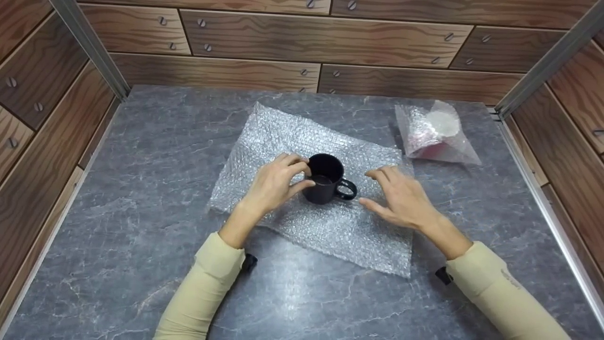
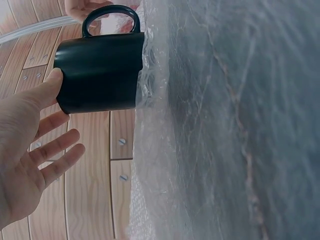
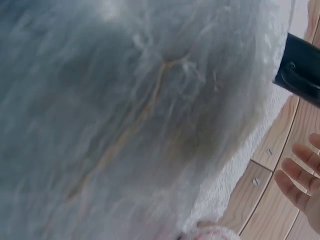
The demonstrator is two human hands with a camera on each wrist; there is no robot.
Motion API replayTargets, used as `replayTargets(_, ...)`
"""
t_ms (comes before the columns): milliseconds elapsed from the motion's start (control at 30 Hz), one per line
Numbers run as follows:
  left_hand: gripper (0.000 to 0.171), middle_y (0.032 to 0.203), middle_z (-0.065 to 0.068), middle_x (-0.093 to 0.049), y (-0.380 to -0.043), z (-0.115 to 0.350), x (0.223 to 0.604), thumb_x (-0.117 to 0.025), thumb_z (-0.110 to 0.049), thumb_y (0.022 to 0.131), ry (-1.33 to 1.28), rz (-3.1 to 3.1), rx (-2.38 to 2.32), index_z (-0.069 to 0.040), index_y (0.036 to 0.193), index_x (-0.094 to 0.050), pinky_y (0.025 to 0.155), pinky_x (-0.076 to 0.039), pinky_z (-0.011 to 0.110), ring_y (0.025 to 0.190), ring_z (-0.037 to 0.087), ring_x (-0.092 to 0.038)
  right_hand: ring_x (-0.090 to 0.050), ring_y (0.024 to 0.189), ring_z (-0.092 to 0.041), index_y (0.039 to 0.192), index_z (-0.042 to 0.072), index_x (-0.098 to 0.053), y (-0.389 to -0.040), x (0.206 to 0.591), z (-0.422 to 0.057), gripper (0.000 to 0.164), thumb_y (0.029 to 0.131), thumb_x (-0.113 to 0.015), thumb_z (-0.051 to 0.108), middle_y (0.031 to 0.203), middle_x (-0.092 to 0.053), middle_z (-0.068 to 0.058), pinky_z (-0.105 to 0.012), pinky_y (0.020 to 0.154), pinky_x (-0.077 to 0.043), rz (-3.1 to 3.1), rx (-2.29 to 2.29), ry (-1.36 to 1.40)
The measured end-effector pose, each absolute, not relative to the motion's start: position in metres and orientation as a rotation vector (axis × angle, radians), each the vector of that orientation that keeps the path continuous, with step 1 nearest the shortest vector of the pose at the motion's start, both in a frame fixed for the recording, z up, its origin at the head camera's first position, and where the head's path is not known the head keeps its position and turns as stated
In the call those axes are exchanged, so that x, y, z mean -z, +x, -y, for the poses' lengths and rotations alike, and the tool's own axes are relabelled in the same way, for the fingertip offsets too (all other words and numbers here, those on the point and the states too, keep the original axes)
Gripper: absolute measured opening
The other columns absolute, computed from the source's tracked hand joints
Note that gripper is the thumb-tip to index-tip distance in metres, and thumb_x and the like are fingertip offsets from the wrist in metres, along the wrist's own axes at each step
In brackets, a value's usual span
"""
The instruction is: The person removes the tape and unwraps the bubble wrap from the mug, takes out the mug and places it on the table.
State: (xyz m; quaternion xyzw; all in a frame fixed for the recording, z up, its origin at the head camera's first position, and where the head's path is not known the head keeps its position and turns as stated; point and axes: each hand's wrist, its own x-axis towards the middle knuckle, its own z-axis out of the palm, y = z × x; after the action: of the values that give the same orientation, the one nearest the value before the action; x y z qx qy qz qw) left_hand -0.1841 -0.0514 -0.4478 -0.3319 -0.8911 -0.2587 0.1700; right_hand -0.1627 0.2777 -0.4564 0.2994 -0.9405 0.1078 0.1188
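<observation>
A black mug (image 1: 323, 182) stands upright on a sheet of bubble wrap (image 1: 349, 236), its handle pointing right. The left hand (image 1: 278, 182) is at the mug's left side, thumb and index finger at its rim. In the left wrist view, the thumb of that hand (image 2: 30, 130) meets the mug's edge (image 2: 100, 75) while the other fingers spread apart. Past the handle, the right hand (image 1: 398, 198) hovers over the wrap with fingers loosely bent and nothing in them. The right wrist view catches its fingertips (image 3: 295, 172) apart from the mug (image 3: 300, 70).
A bubble-wrapped package (image 1: 439, 134) with something pink and white inside lies at the back right of the grey marbled table (image 1: 141, 189). Wood-patterned panels (image 1: 321, 40) enclose the back and sides, with metal posts (image 1: 92, 47) at the corners.
</observation>
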Motion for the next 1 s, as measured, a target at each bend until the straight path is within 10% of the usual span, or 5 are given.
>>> replayTargets(1000,0.029,0.125,0.005,-0.075,-0.184,0.052,0.446,-0.075,-0.042,0.094,-0.936,2.549,0.736,-0.015,0.104,-0.074,0.086,-0.065,0.036,0.108,0.026,-0.071,-0.068,0.094,-0.033,0.107,0.004,-0.062,-0.179,0.470,-0.234,0.039,0.108,-0.052,0.042,0.101,-0.072,-0.015,-0.044,0.075,-0.063,2.647,-0.010,1.010)
